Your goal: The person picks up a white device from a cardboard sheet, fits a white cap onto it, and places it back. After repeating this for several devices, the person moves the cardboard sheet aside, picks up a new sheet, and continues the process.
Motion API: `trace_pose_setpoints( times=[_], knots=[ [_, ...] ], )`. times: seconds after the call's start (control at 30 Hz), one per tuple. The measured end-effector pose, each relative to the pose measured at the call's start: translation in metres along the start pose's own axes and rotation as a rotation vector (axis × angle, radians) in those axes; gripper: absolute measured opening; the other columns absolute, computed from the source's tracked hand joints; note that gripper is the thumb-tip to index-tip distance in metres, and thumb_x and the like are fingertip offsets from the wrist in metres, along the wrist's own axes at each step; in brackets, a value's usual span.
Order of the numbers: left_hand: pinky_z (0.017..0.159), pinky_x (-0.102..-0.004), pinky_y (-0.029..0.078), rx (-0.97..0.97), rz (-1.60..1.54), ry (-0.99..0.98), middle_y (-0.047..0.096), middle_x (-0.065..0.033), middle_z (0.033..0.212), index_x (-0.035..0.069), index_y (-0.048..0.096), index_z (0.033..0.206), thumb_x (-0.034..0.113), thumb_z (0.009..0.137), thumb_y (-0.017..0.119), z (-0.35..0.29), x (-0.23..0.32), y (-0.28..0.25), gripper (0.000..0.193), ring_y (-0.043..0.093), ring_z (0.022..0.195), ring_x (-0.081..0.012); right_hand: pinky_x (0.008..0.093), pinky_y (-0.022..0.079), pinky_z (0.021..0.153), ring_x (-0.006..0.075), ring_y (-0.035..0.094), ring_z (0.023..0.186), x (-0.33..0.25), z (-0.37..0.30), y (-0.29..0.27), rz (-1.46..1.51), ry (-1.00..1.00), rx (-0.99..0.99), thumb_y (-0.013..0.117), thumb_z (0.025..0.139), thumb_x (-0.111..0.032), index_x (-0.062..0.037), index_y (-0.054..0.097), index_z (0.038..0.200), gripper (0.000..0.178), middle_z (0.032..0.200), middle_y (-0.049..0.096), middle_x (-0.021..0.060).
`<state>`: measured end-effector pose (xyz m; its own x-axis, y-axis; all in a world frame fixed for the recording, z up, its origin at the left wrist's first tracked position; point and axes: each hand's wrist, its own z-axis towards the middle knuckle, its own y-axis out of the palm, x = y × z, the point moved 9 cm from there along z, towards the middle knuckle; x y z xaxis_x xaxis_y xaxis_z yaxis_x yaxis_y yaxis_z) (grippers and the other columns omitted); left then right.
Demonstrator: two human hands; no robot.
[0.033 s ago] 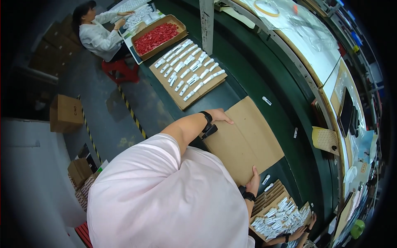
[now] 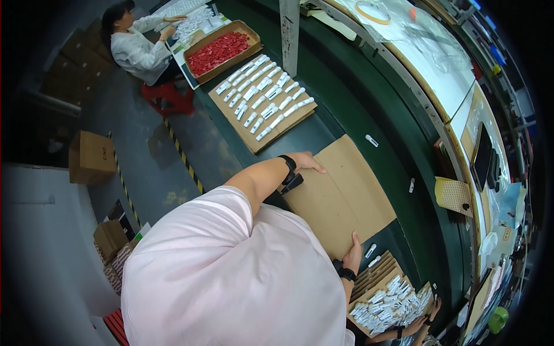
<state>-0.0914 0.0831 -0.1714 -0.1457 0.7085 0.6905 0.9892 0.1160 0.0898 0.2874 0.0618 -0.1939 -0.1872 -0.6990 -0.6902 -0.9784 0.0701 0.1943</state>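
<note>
A flat brown cardboard sheet (image 2: 343,199) with a crease along it lies in front of me on the green work surface. My left hand (image 2: 309,162) grips its far-left edge, with fingers extended over the top. At the near-right edge my right hand (image 2: 351,254) is closed on the same sheet, thumb on top. Beyond my left hand, a cardboard board (image 2: 258,137) carries rows of small white plastic sticks. Close to my right hand, two white sticks (image 2: 371,250) lie on the green surface.
At lower right, another person's hands (image 2: 416,326) are beside a cardboard tray heaped with white sticks (image 2: 386,305). A box of red pieces (image 2: 222,52) stands at the far left, near a seated person (image 2: 138,52). A metal post (image 2: 289,40) rises beyond the board.
</note>
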Motion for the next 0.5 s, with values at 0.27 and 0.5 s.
trace_pose_setpoints(
  times=[0.27,0.5],
  knots=[
    [0.089,-0.0397,0.048,0.000,0.018,0.014,0.059,-0.0206,0.120,-0.011,0.052,0.124,0.028,0.069,0.083,-0.008,-0.001,0.001,0.074,0.059,0.109,-0.0297,0.0375,0.046,0.094,0.0273,0.057,0.110,0.000,-0.014,0.005,-0.012,-0.106,0.036,0.070,0.085,-0.020,0.0059,0.047,0.127,0.054,0.123,0.057,0.0155],
    [0.090,-0.0380,0.048,-0.050,-0.043,0.043,0.060,-0.0195,0.120,-0.011,0.051,0.124,0.025,0.071,0.082,-0.039,0.017,0.003,0.071,0.060,0.108,-0.0289,0.0365,0.046,0.094,0.0269,0.056,0.111,-0.013,-0.034,0.012,-0.051,-0.167,0.097,0.070,0.084,-0.018,0.0058,0.045,0.129,0.057,0.125,0.056,0.0155]
  ],
)
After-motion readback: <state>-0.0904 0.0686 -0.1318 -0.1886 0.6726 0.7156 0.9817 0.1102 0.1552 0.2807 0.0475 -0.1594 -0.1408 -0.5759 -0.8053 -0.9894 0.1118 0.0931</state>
